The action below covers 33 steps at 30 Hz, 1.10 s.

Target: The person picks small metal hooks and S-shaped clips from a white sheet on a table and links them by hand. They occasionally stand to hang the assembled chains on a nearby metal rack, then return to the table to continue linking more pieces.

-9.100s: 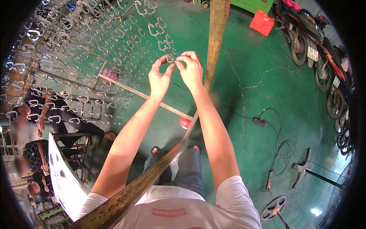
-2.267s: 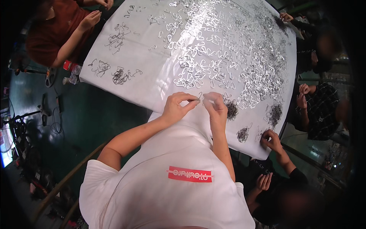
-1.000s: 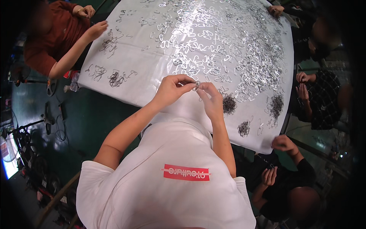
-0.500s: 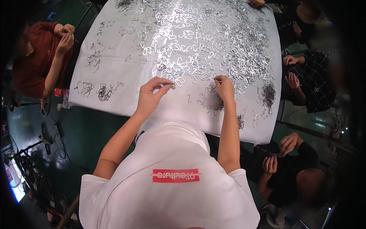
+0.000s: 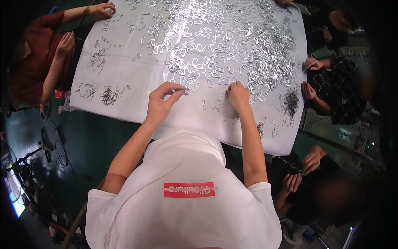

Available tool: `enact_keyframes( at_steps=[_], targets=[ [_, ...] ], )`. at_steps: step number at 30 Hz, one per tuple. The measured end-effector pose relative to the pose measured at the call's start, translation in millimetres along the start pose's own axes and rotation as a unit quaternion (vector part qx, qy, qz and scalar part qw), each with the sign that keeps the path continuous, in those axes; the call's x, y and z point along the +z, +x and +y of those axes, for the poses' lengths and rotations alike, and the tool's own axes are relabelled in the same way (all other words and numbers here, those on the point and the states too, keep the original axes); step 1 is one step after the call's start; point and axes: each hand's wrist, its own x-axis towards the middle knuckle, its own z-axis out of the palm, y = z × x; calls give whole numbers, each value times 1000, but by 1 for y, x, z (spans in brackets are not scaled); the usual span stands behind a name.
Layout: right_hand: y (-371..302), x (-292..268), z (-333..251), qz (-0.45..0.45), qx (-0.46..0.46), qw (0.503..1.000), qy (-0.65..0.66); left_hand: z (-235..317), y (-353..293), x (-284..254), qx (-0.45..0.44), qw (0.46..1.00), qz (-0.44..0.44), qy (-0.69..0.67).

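Note:
My left hand hovers over the near part of the white-covered table. Its thumb and forefinger pinch some small metal hooks, bunched at the fingertips. To the right, my right hand is closed with its fingertips pressed together; what they hold, if anything, is too small to make out. Under and beside that hand lies a loose pile of thin dark S-shaped hooks, partly covered by it. A single S-shaped hook lies between my hands.
Shiny hooks spread thickly over the table's middle and far side. Small heaps of dark hooks lie at left and right. One person in red works at left; several others, including one in checked black, sit along the right.
My right hand has shifted slightly left, its fingers curled closer together. The left hand keeps its pinch. At left, the person in red has stretched one hand out to the table edge.

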Motion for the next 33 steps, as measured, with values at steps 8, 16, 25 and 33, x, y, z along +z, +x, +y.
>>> enact_keyframes(
  at_steps=[8,16,25,33],
  targets=[
    [-8,-13,0,33,37,988,147,0,-4,2,0,1000,-6,6],
    [-15,-33,2,19,33,971,235,-1,-5,3,0,1000,-10,-4],
    [26,-31,8,-115,110,970,183,3,-5,4,-4,1000,-17,2],
    [67,1,-15,10,78,811,580,5,-6,3,-9,1000,-26,1]
  ],
)
